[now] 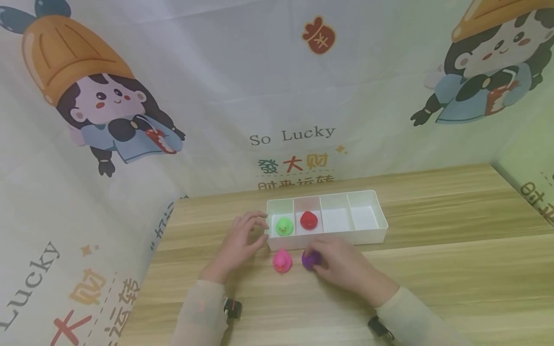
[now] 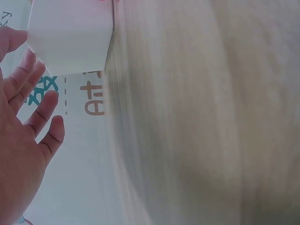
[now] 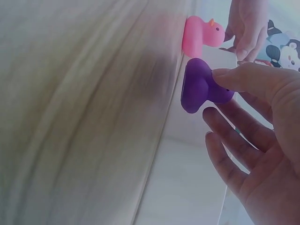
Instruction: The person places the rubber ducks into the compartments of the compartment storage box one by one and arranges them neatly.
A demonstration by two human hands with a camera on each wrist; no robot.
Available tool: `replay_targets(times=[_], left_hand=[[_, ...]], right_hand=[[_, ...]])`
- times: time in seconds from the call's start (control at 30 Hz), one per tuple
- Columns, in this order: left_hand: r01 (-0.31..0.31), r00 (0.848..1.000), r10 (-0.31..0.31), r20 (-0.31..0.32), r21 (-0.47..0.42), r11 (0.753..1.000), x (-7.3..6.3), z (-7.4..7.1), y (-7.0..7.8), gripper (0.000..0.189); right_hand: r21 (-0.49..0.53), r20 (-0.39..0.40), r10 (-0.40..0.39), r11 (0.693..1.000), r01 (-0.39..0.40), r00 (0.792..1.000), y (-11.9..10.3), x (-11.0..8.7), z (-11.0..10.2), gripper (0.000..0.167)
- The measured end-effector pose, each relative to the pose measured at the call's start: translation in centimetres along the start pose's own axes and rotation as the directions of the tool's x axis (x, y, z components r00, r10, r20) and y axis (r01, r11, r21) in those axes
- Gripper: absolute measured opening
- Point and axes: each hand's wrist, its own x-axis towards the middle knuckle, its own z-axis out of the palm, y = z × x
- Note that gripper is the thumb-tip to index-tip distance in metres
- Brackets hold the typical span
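Observation:
My right hand (image 1: 342,266) pinches a purple rubber duck (image 3: 197,88) by its head, thumb on the near side and index finger mostly hidden behind. It is just in front of a white divided box (image 1: 333,239). Left of it, a pink rubber duck (image 1: 282,262) sits on the table. At the box's left end is my left hand (image 1: 237,245), fingers loosely spread and fingertips right at the wall. Inside the box, a green duck (image 1: 284,226) lies in the leftmost compartment and a red duck (image 1: 309,220) in the one beside it.
The wooden table (image 1: 433,283) stretches to both sides of the box. Behind it hangs a printed cloth (image 1: 225,86) with cartoon figures and lettering. The box's two right compartments hold no ducks.

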Motion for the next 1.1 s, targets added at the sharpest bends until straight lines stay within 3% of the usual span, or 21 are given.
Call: replay_targets(times=[0.6,1.1], left_hand=[[-0.005,1.000,0.004,-0.002,-0.016,1.000,-0.1,-0.1,0.1,0.020],[-0.019,1.000,0.019,-0.009,-0.002,1.000,0.0,0.1,-0.1,0.020]], right_hand=[[-0.014,-0.029,0.038,0.999,-0.039,0.999,-0.1,0.0,-1.1,0.027],[-0.030,-0.087,0.019,0.999,-0.022,0.996,0.2,0.0,-2.4,0.027]])
